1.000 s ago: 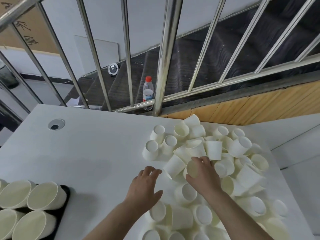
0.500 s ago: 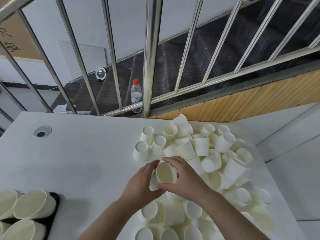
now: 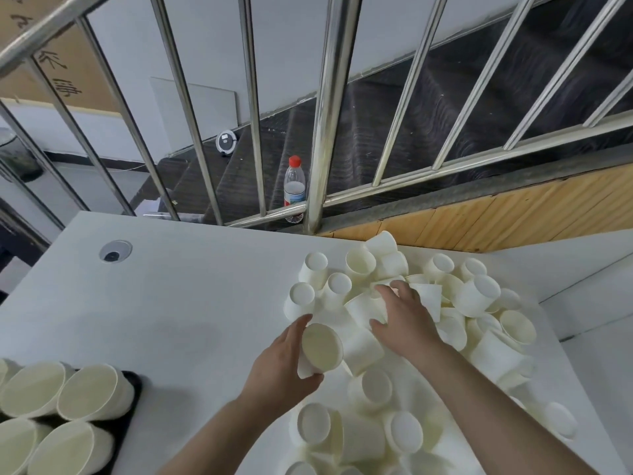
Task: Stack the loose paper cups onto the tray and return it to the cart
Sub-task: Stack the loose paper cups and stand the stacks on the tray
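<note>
My left hand (image 3: pixel 284 366) now holds the white paper cup (image 3: pixel 320 349) alone; my right hand (image 3: pixel 399 317), fingers spread, reaches back into the table's far-right pile for another.

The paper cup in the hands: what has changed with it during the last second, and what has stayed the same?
The right hand picked a paper cup from the pile, passed it over and let go. The left hand, which hovered empty before, now grips that cup, while the right hand reaches back into the pile. The stacked cups on the black tray and the bottle behind the railing stayed in place.
</note>
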